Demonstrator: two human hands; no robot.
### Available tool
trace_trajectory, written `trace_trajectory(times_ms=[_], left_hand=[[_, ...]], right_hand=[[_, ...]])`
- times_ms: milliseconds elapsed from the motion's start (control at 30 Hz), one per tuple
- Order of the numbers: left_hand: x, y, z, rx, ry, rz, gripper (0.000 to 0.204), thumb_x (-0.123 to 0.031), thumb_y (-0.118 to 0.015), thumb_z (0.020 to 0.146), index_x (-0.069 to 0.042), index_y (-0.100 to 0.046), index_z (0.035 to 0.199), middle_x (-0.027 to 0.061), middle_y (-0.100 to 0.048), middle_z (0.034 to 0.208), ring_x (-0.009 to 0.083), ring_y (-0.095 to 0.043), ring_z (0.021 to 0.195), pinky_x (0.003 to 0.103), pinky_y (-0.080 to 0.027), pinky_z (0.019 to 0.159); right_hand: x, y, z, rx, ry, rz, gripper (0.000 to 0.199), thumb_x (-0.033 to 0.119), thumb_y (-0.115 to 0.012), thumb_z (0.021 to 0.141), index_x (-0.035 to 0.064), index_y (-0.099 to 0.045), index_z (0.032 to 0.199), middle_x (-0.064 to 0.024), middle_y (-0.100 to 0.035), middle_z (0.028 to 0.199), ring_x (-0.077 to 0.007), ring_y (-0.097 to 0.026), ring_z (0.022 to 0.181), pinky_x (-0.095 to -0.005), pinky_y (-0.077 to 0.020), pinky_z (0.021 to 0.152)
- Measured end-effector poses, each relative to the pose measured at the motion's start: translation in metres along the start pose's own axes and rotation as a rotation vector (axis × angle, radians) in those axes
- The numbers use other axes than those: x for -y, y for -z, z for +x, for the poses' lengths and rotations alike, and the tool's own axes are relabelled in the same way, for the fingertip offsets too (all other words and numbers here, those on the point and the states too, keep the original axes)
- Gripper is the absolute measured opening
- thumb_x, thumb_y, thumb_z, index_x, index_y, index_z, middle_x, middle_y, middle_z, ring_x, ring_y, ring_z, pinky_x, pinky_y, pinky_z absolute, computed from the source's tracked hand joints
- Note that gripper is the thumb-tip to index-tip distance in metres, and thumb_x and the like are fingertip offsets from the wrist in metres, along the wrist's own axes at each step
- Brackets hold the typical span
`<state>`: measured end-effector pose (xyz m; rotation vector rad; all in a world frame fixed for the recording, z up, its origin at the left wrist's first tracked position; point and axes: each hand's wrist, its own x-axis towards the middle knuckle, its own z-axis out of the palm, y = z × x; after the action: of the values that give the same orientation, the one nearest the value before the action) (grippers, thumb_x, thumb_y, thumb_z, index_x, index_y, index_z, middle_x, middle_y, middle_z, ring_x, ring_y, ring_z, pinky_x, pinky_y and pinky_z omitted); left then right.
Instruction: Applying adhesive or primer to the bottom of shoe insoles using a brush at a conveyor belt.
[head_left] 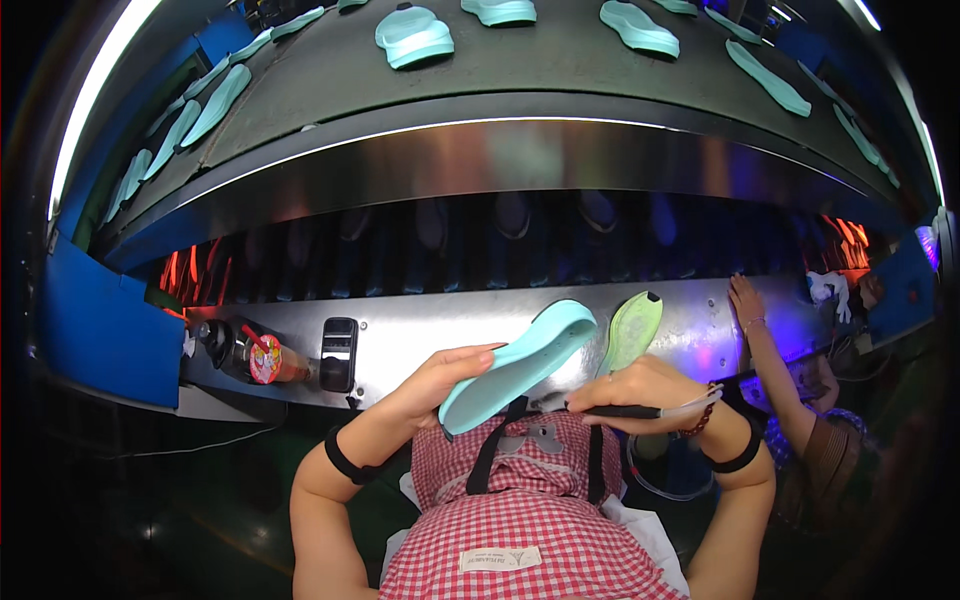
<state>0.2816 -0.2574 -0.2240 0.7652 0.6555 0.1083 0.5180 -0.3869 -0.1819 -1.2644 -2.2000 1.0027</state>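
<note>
My left hand (440, 384) grips a turquoise shoe sole (520, 368) by its near left side, thumb along the rim. The sole is held tilted above the metal ledge's front edge, its raised rim facing me. In my right hand (645, 388) is a slim black pen-like tool (628, 411), its tip pointing left toward the sole and apart from it. A thin clear tube or cord runs from the tool's rear end past my wrist. Just beyond my right hand, a light green sole (632, 328) with a dark spot at its far end rests on the ledge.
On the metal ledge (430, 322) at left are a black phone-like object (338, 355), a drink cup (278, 362) and a dark bottle (222, 345). Turquoise soles lie on the belt (330, 75) above. At right, a co-worker's hand (745, 300) touches the ledge. Red glows show at both sides.
</note>
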Motion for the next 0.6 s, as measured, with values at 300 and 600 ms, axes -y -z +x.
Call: trace_trajectory(times_ms=[300,600], left_hand=[[0.027,-0.002,0.022,0.185,-0.027,-0.463,0.047,-0.029,-0.04,0.089,0.0,-0.036,0.125,0.0202,-0.048,0.117,0.0295,-0.056,0.099,0.041,-0.048,0.084],[-0.01,0.01,0.016,0.114,-0.481,-0.112,0.055,-0.036,-0.038,0.085,0.004,-0.04,0.122,0.0216,-0.052,0.112,0.0347,-0.055,0.096,0.05,-0.045,0.082]], right_hand=[[-0.035,-0.03,0.01,-0.695,-0.314,0.65,0.02,0.005,-0.061,0.077,0.0012,-0.063,0.097,-0.0068,-0.064,0.08,-0.0061,-0.055,0.057,-0.0183,-0.0454,0.048],[-0.014,-0.039,-0.002,-0.75,-0.113,0.884,0.023,0.004,-0.057,0.081,0.0014,-0.06,0.103,-0.0102,-0.063,0.093,-0.0054,-0.051,0.05,-0.0175,-0.0428,0.045]])
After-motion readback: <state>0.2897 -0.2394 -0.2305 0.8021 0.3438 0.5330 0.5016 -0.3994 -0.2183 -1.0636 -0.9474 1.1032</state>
